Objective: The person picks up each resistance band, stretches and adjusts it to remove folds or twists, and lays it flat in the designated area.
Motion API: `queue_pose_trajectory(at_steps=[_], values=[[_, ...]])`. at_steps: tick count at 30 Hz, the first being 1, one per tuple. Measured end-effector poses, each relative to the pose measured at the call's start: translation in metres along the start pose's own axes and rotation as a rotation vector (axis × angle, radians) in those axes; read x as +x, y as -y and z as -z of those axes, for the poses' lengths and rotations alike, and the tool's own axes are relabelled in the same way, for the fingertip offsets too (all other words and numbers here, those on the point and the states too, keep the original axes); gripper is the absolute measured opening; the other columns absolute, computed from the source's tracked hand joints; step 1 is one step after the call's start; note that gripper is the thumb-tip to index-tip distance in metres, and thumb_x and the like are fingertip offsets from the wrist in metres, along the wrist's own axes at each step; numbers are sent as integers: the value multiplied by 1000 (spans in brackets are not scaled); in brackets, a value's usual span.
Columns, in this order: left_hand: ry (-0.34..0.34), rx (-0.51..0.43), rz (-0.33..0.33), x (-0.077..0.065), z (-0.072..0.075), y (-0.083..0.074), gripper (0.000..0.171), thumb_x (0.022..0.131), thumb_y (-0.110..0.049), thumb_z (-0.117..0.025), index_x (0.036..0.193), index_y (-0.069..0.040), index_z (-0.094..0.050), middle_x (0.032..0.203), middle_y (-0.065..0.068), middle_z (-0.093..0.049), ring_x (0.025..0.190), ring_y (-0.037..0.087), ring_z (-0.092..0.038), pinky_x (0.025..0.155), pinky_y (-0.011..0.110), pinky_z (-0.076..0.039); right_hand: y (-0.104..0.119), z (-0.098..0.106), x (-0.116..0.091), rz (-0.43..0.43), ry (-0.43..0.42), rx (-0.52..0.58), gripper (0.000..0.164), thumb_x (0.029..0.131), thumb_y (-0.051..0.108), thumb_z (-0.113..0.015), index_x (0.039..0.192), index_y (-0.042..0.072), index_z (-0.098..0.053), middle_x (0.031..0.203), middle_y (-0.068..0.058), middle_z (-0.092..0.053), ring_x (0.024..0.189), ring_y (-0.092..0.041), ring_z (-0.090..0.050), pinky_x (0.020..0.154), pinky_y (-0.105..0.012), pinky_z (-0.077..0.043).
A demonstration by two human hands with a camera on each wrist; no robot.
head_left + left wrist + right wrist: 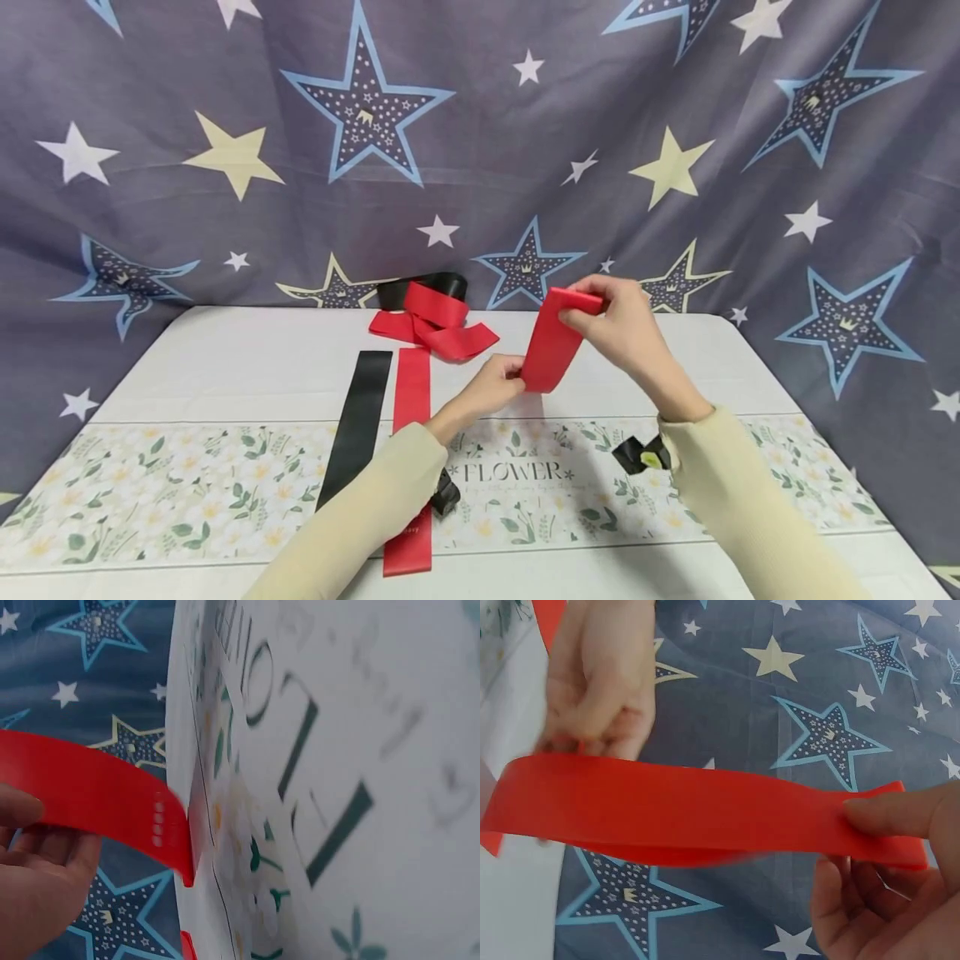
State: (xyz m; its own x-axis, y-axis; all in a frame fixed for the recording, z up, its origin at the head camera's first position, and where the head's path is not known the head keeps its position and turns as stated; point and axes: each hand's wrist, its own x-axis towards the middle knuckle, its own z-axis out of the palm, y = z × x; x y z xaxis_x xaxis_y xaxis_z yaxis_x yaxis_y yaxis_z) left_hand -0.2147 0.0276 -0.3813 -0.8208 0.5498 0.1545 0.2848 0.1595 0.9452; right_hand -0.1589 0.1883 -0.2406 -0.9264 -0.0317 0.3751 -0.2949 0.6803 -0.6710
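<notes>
A red resistance band [549, 346] hangs in a folded loop above the table, held by both hands. My right hand [622, 321] pinches its upper end, with the thumb on the near face. Lower down, my left hand [491, 385] grips the band's left edge. In the left wrist view the thumb of the left hand [45, 885] lies over the band [97, 787] and the fingers are beneath. The right wrist view has the band [675, 802] stretched between the left hand [600, 682] and the right hand [900, 892]; pale print is visible in the left wrist view.
A flat black band [360, 408] and a flat red band [412, 383] lie on the table left of the hands; my left sleeve partly covers them. Behind are a twisted red band [442, 321] and a black band [450, 284]. A star-patterned curtain [480, 150] backs the table.
</notes>
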Motion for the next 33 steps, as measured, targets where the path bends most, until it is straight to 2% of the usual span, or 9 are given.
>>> queue_pose_trajectory(at_steps=[4, 9, 12, 18, 26, 30, 33], values=[[45, -64, 0, -5, 1, -6, 33, 85, 5, -44, 112, 11, -63, 106, 25, -67, 81, 8, -59, 75, 19, -48, 3, 5, 15, -29, -18, -48, 17, 85, 4, -64, 100, -4, -67, 93, -21, -69, 74, -28, -65, 66, -33, -54], [70, -90, 6, -12, 2, -13, 28, 89, 2, -48, 112, 10, -62, 102, 26, -66, 78, 8, -59, 75, 21, -50, -1, 6, 32, -68, -24, -82, 22, 87, 8, -63, 105, -4, -65, 101, -22, -67, 84, -34, -66, 74, -44, -58], [86, -84, 13, -15, 1, -15, 28, 91, 0, -51, 115, 10, -60, 104, 26, -66, 80, 11, -62, 77, 22, -52, -6, 7, 42, -89, -30, -91, 24, 87, 9, -64, 107, -4, -64, 105, -22, -66, 89, -34, -64, 78, -46, -57], [94, -56, 39, -27, -1, -18, 31, 92, -4, -58, 120, 8, -59, 106, 25, -67, 90, 24, -69, 82, 30, -56, -11, 6, 55, -123, -50, -88, 27, 87, 12, -65, 109, -3, -64, 107, -22, -64, 93, -35, -62, 82, -47, -55], [110, -9, 81, -42, -6, -14, 28, 90, -7, -62, 115, 6, -61, 99, 22, -70, 84, 22, -70, 76, 29, -56, -23, -5, 66, -166, -55, -50, 29, 88, 16, -66, 110, -2, -64, 107, -21, -66, 92, -33, -64, 83, -45, -56], [134, -51, 110, -52, -7, -15, 29, 90, -5, -62, 116, 7, -59, 97, 23, -70, 80, 19, -70, 72, 28, -57, -29, -16, 69, -186, -50, -15, 28, 88, 15, -67, 110, -2, -64, 105, -21, -67, 89, -31, -67, 79, -41, -57], [152, -80, 149, -60, -8, -16, 29, 89, -3, -62, 116, 7, -58, 96, 22, -70, 76, 16, -69, 64, 30, -57, -34, -26, 69, -205, -42, 18, 29, 88, 14, -67, 111, -2, -63, 103, -22, -68, 86, -30, -68, 73, -37, -59]])
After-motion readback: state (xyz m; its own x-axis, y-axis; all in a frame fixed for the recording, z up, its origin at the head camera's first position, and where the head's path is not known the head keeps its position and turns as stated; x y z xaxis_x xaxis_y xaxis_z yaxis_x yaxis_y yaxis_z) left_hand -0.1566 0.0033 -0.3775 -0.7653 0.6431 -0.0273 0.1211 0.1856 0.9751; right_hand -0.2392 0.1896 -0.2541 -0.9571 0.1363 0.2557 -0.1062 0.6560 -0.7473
